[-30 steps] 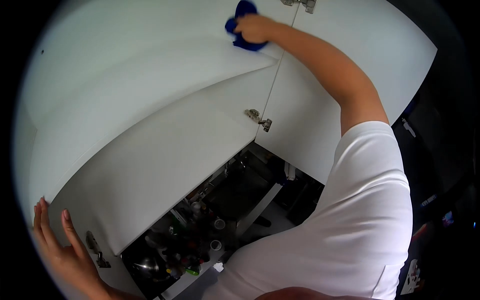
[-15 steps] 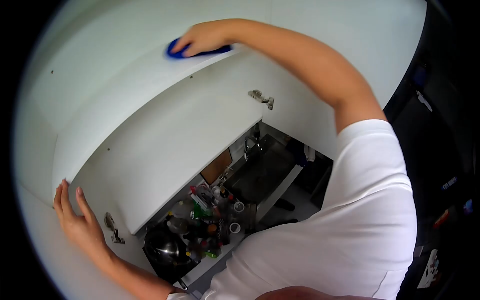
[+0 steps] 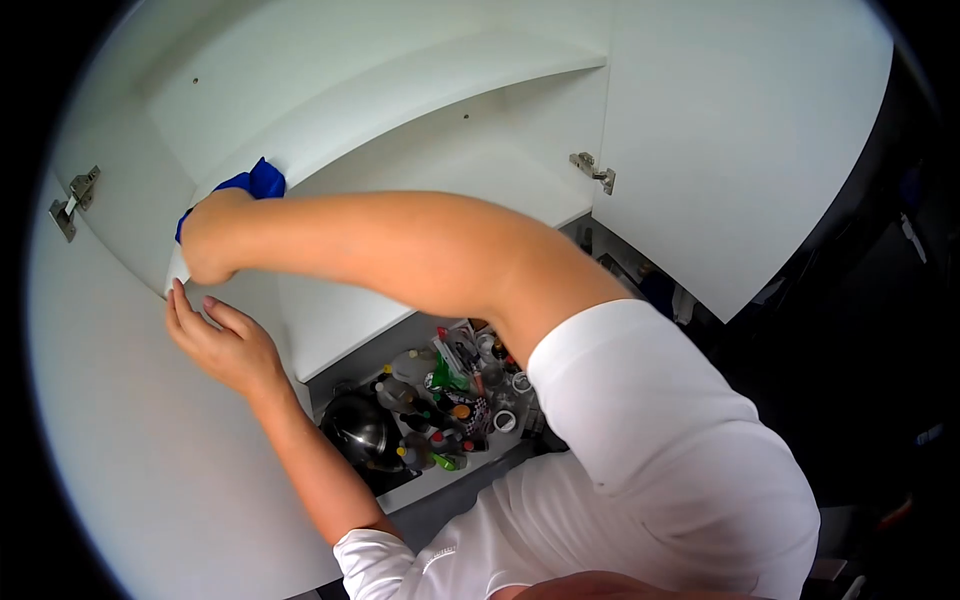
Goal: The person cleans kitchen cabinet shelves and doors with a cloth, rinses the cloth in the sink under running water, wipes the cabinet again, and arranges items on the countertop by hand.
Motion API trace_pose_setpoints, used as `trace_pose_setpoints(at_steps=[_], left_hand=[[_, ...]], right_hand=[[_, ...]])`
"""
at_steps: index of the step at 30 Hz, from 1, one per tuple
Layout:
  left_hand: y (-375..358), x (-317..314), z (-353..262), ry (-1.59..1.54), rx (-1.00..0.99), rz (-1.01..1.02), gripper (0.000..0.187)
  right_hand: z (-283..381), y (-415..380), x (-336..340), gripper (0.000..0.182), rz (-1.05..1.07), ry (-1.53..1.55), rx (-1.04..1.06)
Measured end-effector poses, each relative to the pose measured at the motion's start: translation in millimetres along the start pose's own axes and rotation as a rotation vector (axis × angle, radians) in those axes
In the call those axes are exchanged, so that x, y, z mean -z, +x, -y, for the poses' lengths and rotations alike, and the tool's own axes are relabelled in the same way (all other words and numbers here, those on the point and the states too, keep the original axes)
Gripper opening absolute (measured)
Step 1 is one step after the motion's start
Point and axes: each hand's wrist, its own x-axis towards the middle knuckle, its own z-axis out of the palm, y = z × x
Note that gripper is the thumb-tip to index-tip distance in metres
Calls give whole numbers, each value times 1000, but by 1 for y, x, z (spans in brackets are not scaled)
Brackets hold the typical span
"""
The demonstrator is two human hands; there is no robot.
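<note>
My right hand (image 3: 216, 236) presses a blue cloth (image 3: 266, 180) onto the left end of the white cabinet shelf (image 3: 430, 88). Its fingers are mostly hidden behind the back of the hand, with cloth showing on both sides. Just below it, my left hand (image 3: 232, 348) has its fingers stretched out and apart, holding nothing. Those fingertips are right at the shelf's left front corner, beside the open left cabinet door (image 3: 130, 400).
The right cabinet door (image 3: 740, 130) stands open on its hinge (image 3: 594, 173). A lower cabinet board (image 3: 345, 315) lies beneath the shelf. On the counter below are several bottles (image 3: 395, 398), jars and a shiny metal pot (image 3: 358, 430).
My right hand has swept the cloth leftward along the shelf to its left end, close above my left hand. The view has shifted, and the left door now shows more.
</note>
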Motion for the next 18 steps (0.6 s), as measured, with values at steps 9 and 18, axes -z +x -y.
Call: trace_pose_setpoints(at_steps=[9,18], left_hand=[[-87,66,11,-196,212,335,38],[-102,92,16,-151,363,470,32]], right_hand=[[-251,-270,78,40,-449,-419,-706],[3,12,-1,23,-99,-113,-303]])
